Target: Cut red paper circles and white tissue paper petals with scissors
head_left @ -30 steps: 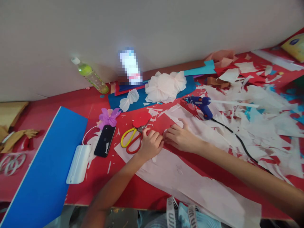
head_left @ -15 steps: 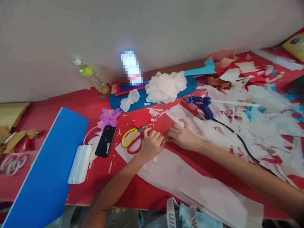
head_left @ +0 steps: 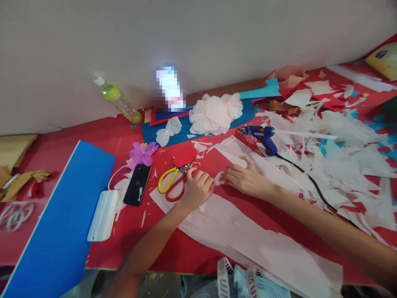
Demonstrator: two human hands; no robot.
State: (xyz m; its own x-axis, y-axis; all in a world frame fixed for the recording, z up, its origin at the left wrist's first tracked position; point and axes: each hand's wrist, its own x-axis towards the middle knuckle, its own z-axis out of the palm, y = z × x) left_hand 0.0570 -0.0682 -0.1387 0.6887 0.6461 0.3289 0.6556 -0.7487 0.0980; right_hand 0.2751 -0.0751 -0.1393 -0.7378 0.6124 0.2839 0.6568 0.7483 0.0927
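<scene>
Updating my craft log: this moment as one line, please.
left hand: curled, pressing long pale pink tissue paper strip | right hand: fingertips on its creased end | yellow-and-red scissors: beside left hand

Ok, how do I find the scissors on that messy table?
Look at the red table, near its middle, just left of the person's left hand. The scissors lie flat between that hand and a black phone. They alone have one yellow handle loop and one red.

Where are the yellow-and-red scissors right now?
Head view, centre-left: the scissors lie on the red table between the black phone and the left hand.
</scene>
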